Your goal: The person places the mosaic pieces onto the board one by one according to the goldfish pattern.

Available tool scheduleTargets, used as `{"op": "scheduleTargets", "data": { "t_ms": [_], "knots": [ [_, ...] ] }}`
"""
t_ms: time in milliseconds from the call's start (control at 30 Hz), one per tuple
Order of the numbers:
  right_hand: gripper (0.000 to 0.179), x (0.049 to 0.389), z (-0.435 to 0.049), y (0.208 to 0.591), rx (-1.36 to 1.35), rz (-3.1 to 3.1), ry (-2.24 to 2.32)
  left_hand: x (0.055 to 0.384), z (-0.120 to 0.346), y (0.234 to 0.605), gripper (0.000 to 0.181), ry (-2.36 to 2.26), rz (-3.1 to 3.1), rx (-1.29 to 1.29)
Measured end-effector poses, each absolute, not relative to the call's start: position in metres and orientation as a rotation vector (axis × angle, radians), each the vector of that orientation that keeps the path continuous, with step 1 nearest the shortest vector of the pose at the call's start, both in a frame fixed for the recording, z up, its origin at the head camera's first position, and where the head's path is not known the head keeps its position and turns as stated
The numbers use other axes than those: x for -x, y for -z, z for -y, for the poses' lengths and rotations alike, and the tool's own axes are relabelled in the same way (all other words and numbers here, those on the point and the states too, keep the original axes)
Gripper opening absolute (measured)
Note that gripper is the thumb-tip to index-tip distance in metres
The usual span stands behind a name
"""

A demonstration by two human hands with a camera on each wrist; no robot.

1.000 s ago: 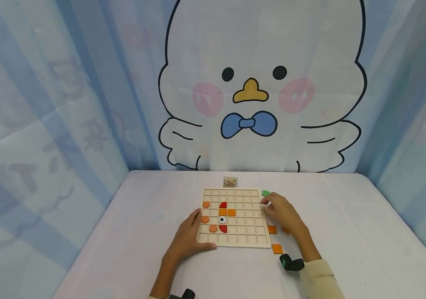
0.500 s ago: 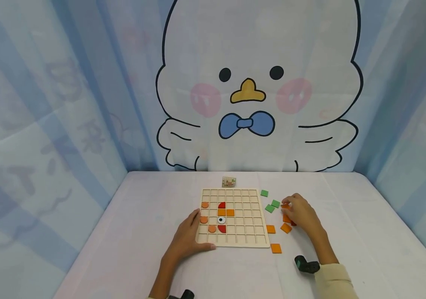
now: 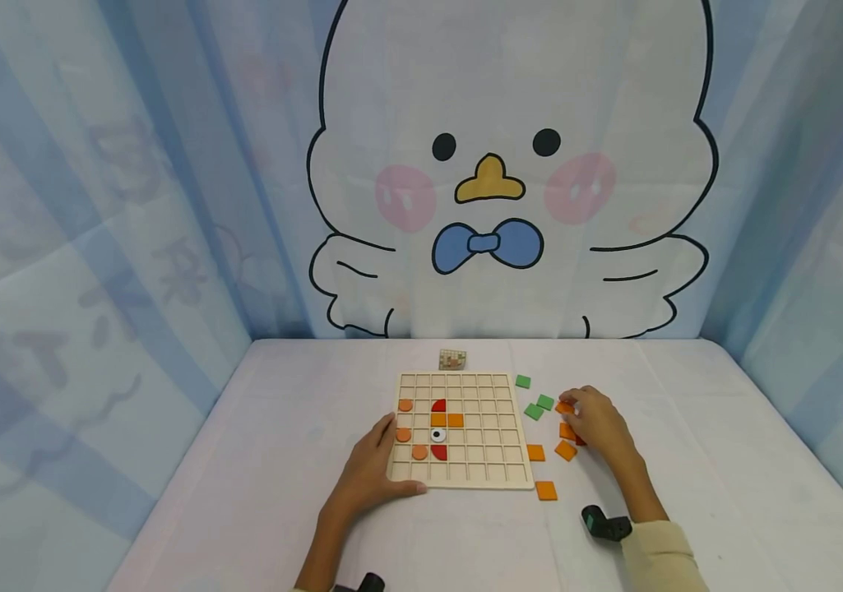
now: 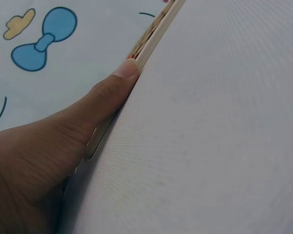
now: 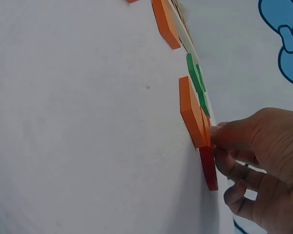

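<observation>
A wooden grid board (image 3: 491, 452) lies flat, holding orange discs (image 3: 419, 452), red quarter-round pieces (image 3: 439, 453), two orange squares (image 3: 455, 420) and a black-and-white eye piece (image 3: 438, 435). My left hand (image 3: 368, 473) grips its near left corner, thumb along the front edge and fingers at the left side. In the left wrist view the thumb (image 4: 107, 95) presses the board's rim. Right of the board, my right hand (image 3: 599, 423) pinches an orange square tile (image 3: 564, 408) between thumb and forefinger, low at the table. A red piece (image 3: 581, 441) lies partly hidden below that hand.
Three green tiles (image 3: 545, 402) lie between the board and my right hand. More orange tiles (image 3: 546, 491) are scattered nearer, some beside the board's right edge. A small patterned card (image 3: 453, 360) stands behind the board. A printed curtain (image 3: 495, 304) hangs along the table's far edge.
My right hand has moved right, from the board's right edge near the green tiles to the orange tiles, where it has stayed for the last half second. My left hand keeps its place.
</observation>
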State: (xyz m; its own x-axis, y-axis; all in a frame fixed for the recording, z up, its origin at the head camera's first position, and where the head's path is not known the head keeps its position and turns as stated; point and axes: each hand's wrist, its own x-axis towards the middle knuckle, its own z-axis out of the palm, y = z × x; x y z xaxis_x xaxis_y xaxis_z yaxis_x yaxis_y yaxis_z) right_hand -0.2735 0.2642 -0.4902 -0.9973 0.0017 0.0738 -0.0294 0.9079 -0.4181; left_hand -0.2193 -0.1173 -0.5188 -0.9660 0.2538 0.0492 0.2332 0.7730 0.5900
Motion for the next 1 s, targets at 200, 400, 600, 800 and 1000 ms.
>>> {"op": "scheduleTargets", "data": {
  "t_ms": [200, 400, 600, 800, 1000],
  "knots": [
    [0.03, 0.272, -0.263, 0.489, 0.065, 3.011, -0.638, 0.22, 0.118, 0.521, 0.125, -0.978, -2.918, -0.395],
    [0.028, 0.272, -0.262, 0.486, 0.057, 3.032, -0.591, 0.22, 0.119, 0.521, 0.125, -0.976, -2.921, -0.405],
    [0.031, 0.27, -0.261, 0.487, 0.008, 3.01, -0.588, 0.22, 0.119, 0.52, 0.125, -0.98, -2.919, -0.397],
    [0.032, 0.269, -0.255, 0.486, -0.114, 2.981, -0.659, 0.219, 0.119, 0.52, 0.124, -0.982, -2.924, -0.393],
    [0.027, 0.269, -0.243, 0.479, -0.23, 2.942, -0.707, 0.219, 0.118, 0.519, 0.124, -0.983, -2.931, -0.414]
  ]
}}
